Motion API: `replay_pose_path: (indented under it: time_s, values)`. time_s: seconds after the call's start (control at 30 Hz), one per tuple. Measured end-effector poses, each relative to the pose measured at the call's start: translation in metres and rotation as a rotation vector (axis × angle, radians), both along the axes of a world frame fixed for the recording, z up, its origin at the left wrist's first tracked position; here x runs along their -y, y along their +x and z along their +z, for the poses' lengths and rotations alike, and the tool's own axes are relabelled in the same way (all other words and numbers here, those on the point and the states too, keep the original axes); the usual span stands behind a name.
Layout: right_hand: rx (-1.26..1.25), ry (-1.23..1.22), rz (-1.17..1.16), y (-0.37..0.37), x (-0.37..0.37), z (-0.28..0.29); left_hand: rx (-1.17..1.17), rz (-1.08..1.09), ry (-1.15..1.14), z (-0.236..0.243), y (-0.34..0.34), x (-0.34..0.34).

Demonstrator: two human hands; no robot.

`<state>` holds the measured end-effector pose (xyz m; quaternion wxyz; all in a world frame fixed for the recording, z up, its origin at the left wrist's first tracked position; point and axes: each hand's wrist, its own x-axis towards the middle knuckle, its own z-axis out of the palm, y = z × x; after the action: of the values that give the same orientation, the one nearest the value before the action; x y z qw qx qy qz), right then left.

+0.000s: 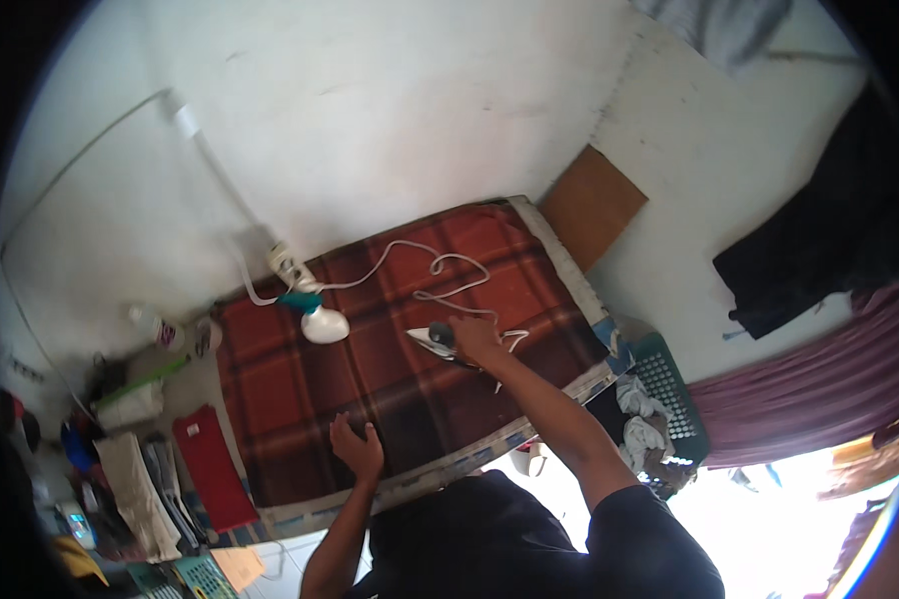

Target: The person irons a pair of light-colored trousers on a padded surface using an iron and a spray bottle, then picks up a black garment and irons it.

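My right hand [476,339] is closed round the handle of a clothes iron [425,339], which rests on a red and dark plaid blanket [390,374] spread over a table. From the iron a white cord [457,262] loops across the cloth toward a power strip [292,266] by the wall. My left hand [358,449] is over the near part of the blanket, fingers apart and holding nothing. Left of the iron is a white bottle with a teal top [325,324], apparently a sprayer. No garment shows under the iron.
Folded red cloth [213,467] and other folded clothes [140,489] are along the left end. A white bottle [157,327] is near the wall. To the right, a green basket [669,394] holds crumpled laundry. Dark clothing [819,240] hangs above a purple curtain [799,404]. Brown board [594,205] leans at the corner.
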<state>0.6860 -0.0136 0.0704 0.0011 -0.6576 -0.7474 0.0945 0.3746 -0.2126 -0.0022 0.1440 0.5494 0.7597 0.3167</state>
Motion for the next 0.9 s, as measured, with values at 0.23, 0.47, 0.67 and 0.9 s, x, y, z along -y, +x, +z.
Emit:
replay_pose_path:
  time_s: [0.23,0.47,0.67,0.9]
  values:
    - [-0.692,0.071,-0.451,0.141,-0.026,0.045,-0.468,0.336,-0.304,-0.008,0.100,-0.072]
    - [-1.634,0.174,-0.713,0.224,-0.098,0.009,-0.525,0.360,-0.354,-0.006,0.104,-0.079]
    - [-1.643,0.494,-0.735,0.185,-0.175,-0.057,-0.525,0.324,-0.399,-0.003,0.116,-0.093]
    - [-1.161,0.482,-0.660,0.181,-0.142,-0.036,-0.648,0.330,-0.427,-0.027,0.110,-0.087]
